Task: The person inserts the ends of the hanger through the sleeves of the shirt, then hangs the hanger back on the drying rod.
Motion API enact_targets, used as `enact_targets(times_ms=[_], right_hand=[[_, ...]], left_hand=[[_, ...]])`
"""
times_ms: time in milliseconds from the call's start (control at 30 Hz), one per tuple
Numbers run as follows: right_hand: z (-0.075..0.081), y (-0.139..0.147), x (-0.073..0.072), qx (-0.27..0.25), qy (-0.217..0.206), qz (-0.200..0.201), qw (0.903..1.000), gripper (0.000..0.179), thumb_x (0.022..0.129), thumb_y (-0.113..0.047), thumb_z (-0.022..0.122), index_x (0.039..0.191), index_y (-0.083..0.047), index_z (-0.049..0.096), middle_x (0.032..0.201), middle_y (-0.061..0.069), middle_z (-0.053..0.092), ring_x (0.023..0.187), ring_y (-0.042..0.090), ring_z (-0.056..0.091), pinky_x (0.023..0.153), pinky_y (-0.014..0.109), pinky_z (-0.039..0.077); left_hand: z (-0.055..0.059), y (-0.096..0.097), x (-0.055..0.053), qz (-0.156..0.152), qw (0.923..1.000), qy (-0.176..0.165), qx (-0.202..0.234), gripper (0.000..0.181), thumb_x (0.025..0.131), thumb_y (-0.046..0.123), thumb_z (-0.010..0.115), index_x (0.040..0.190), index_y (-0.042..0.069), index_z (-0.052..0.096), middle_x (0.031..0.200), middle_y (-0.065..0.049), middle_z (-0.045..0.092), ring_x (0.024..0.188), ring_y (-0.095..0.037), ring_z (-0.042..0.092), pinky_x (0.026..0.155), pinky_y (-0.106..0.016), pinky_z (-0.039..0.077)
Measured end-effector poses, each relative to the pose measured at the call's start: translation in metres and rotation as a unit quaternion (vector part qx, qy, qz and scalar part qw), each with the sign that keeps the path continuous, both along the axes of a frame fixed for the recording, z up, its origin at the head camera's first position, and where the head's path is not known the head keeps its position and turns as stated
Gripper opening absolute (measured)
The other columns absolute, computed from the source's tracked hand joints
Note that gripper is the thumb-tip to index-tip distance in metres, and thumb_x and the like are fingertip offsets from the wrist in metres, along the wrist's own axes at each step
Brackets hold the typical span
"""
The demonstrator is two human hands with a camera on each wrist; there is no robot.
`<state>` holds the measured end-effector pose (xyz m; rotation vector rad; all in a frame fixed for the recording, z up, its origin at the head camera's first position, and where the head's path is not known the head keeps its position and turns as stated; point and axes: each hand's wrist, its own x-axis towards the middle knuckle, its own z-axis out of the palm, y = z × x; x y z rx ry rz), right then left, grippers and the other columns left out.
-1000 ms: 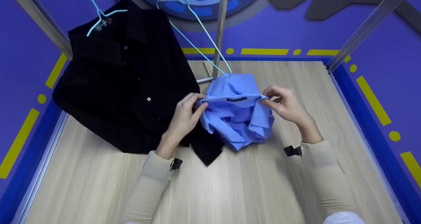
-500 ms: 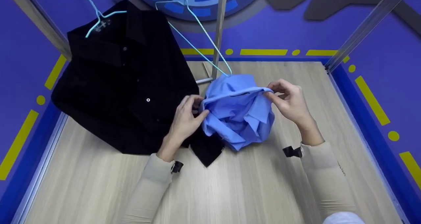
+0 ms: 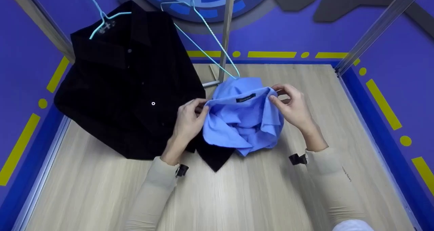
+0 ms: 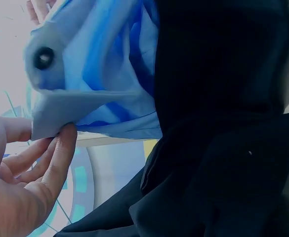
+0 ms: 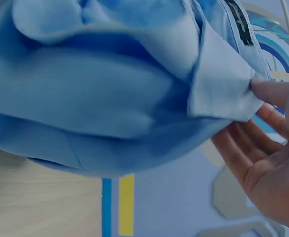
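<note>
Left hand, right hand: pinching blue cloth shirt
Black rectangular label: back in my view; collar seems better spread

"What's between the left hand and the right hand?"
"A shirt; another shirt is on the left, a hanger in its collar."
"And around them?"
"A second hanger behind the first shirt; farther back, a post, then the wall; in front, the table."
</note>
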<state>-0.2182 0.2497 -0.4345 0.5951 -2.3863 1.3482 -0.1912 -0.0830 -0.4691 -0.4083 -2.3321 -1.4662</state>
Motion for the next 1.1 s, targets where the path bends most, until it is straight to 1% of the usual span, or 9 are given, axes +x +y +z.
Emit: enact_targets(times_ms=[133,300,367,533,633,767,933,1000,1100], right_hand=[[-0.011,-0.001,-0.002,0.034,0.002,-0.003,0.9994,0.024,0.097,-0.001,0.069,0.119,0.005,0.070,0.118,0.018,0.066,0.102,0.031,0.064,0.076,0.019,0.054],[-0.014,-0.005,0.002,0.095,-0.015,0.001,0.9954,0.036,0.098,-0.013,0.071,0.128,0.006,0.067,0.126,0.021,0.060,0.105,0.037,0.059,0.079,0.042,0.055],[-0.013,-0.006,0.003,0.118,-0.020,-0.002,0.9928,0.042,0.095,-0.014,0.075,0.130,0.008,0.066,0.124,0.024,0.059,0.100,0.038,0.059,0.078,0.047,0.054],[-0.009,-0.005,0.003,0.145,-0.003,-0.044,0.9884,0.031,0.086,-0.002,0.079,0.115,0.006,0.071,0.098,0.019,0.067,0.079,0.029,0.062,0.068,0.033,0.051],[-0.004,0.000,0.003,0.150,0.000,-0.052,0.9873,0.022,0.083,-0.001,0.081,0.103,0.002,0.072,0.085,0.012,0.068,0.072,0.022,0.061,0.065,0.026,0.046],[0.005,0.006,0.005,0.161,-0.001,-0.036,0.9862,0.016,0.087,-0.010,0.083,0.097,-0.002,0.074,0.084,0.007,0.070,0.072,0.018,0.061,0.065,0.023,0.045],[0.018,0.009,0.008,0.177,0.014,-0.021,0.9840,0.013,0.092,-0.013,0.079,0.098,-0.002,0.078,0.087,0.006,0.074,0.070,0.015,0.062,0.065,0.021,0.046],[0.023,0.008,0.009,0.180,0.002,-0.019,0.9835,0.012,0.093,-0.011,0.076,0.099,-0.001,0.079,0.087,0.007,0.075,0.071,0.016,0.064,0.066,0.021,0.047],[0.029,0.007,0.010,0.169,-0.035,-0.020,0.9849,0.010,0.094,-0.009,0.074,0.099,-0.001,0.079,0.087,0.008,0.075,0.072,0.017,0.066,0.066,0.019,0.048]], left_hand=[[0.003,-0.001,-0.001,0.015,0.9999,0.003,-0.001,0.014,0.094,0.006,0.071,0.104,-0.001,0.077,0.089,-0.008,0.075,0.072,-0.016,0.071,0.067,-0.027,0.058],[0.007,-0.002,-0.004,0.034,0.9994,0.001,-0.004,0.014,0.094,0.006,0.070,0.102,-0.002,0.077,0.085,-0.008,0.075,0.070,-0.017,0.070,0.066,-0.028,0.058],[0.009,-0.003,-0.005,0.040,0.9992,-0.001,-0.002,0.014,0.093,0.006,0.070,0.102,-0.002,0.078,0.085,-0.008,0.075,0.069,-0.017,0.070,0.066,-0.028,0.058],[0.016,-0.008,-0.007,0.053,0.9986,0.005,-0.001,0.015,0.093,0.005,0.070,0.102,-0.002,0.078,0.086,-0.008,0.075,0.069,-0.017,0.070,0.066,-0.028,0.058],[0.020,-0.012,-0.009,0.063,0.9980,0.011,-0.005,0.014,0.092,0.004,0.070,0.102,-0.003,0.077,0.087,-0.008,0.075,0.069,-0.017,0.070,0.066,-0.028,0.057],[0.027,-0.015,-0.010,0.073,0.9971,0.017,-0.011,0.014,0.092,0.003,0.069,0.101,-0.003,0.077,0.087,-0.009,0.075,0.069,-0.017,0.070,0.066,-0.029,0.057],[0.035,-0.014,-0.012,0.076,0.9965,0.033,-0.012,0.013,0.092,0.003,0.069,0.101,-0.003,0.077,0.085,-0.008,0.073,0.068,-0.015,0.068,0.065,-0.026,0.056],[0.037,-0.013,-0.012,0.075,0.9964,0.038,-0.010,0.013,0.092,0.003,0.070,0.101,-0.003,0.077,0.085,-0.007,0.073,0.068,-0.014,0.068,0.064,-0.026,0.056],[0.039,-0.009,-0.013,0.069,0.9966,0.043,-0.014,0.013,0.092,0.004,0.071,0.101,-0.003,0.077,0.086,-0.007,0.073,0.070,-0.015,0.068,0.065,-0.027,0.057]])
